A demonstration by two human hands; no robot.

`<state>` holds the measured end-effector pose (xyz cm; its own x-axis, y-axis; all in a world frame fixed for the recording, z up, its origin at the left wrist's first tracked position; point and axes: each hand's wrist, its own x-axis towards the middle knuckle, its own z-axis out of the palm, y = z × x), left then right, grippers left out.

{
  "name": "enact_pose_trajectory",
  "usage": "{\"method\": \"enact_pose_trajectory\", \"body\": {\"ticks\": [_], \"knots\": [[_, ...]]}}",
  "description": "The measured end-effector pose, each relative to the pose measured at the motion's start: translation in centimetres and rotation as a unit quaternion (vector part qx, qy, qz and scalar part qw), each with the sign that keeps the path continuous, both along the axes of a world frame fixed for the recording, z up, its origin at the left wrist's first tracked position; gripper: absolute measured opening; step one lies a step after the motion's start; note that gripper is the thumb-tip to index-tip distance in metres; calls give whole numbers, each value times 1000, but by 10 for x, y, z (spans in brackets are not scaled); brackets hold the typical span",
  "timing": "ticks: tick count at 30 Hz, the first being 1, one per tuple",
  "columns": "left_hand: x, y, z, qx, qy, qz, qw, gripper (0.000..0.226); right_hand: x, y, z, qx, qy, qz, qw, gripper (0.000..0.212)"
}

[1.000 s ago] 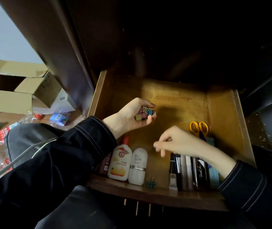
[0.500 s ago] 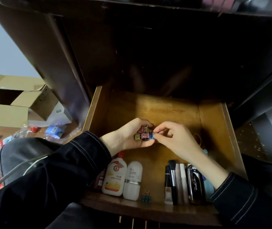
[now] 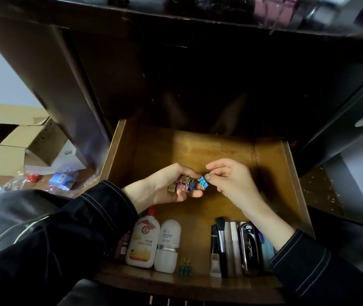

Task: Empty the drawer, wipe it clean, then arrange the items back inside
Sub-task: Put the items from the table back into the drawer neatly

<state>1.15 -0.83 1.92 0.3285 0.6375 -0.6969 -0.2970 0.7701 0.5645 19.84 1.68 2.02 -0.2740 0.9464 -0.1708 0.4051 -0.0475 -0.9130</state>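
I am pinching the blue clip (image 3: 203, 181) by its wire handle between thumb and forefinger of my right hand (image 3: 231, 180), over the middle of the drawer (image 3: 295, 184). It is sitting just at 3 o'clock of the bunch of clips (image 3: 181, 186), which my left hand (image 3: 163, 191) is cupping in curled fingers; I cannot tell whether the two are touching.

Two bottles (image 3: 154, 244) are lying at 7 o'clock in the drawer, a single green clip (image 3: 185, 269) at 6 o'clock, and a row of brushes (image 3: 220, 244) at 5 o'clock. So I am judging this to be the putting-back stage.

The next move is probably setting the blue clip down beside the green one, drawing it away gently so that no handle is snagging its neighbours. Cardboard boxes (image 3: 10, 151) are lying outside, at 9 o'clock.
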Motion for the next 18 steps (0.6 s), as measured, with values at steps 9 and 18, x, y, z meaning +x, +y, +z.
{"method": "enact_pose_trajectory", "body": {"ticks": [9, 18], "knots": [[3, -1, -2, 82, 30, -67, 994, 21, 3, 2, 0, -17, 3, -9, 1000, 11], [-1, 3, -9, 93, 57, -58, 992, 21, 4, 4, 8, 43, -50, 37, 997, 8]]}}
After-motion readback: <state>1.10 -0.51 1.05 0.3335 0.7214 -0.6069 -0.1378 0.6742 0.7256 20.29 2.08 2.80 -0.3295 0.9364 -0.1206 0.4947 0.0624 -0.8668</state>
